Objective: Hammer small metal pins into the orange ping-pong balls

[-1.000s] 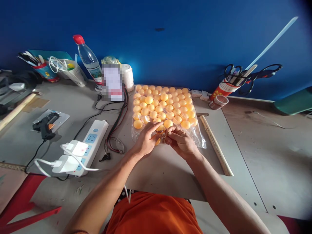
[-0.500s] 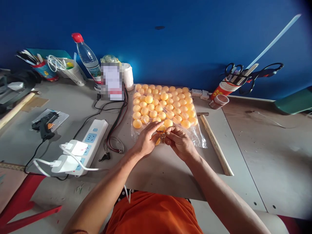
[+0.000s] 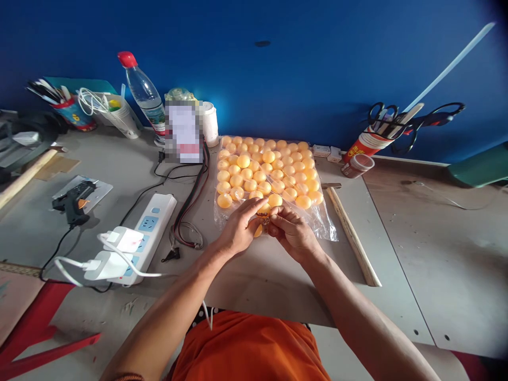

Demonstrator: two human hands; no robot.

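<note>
My left hand [image 3: 239, 227] is curved around an orange ping-pong ball [image 3: 263, 212], thumb and fingers at its side. Dark marks show on the ball, and part of it is hidden behind the thumb. Close against it, the fingertips of my right hand [image 3: 292, 229] are pinched together; what they hold is too small to make out. Just beyond both hands lies a clear plastic bag [image 3: 325, 228] full of orange ping-pong balls [image 3: 265, 172], set in rows.
Right of the bag lies a hammer [image 3: 354, 238] with a wooden handle. A white power strip [image 3: 156, 225] with plugged chargers, black cables and a glue gun [image 3: 75, 203] are at left. Along the wall stand a bottle [image 3: 145, 98] and a red cup [image 3: 367, 145] of tools.
The hands stay in nearly the same place. My right fingertips have shifted slightly at the ball, and the whole view has moved a little.
</note>
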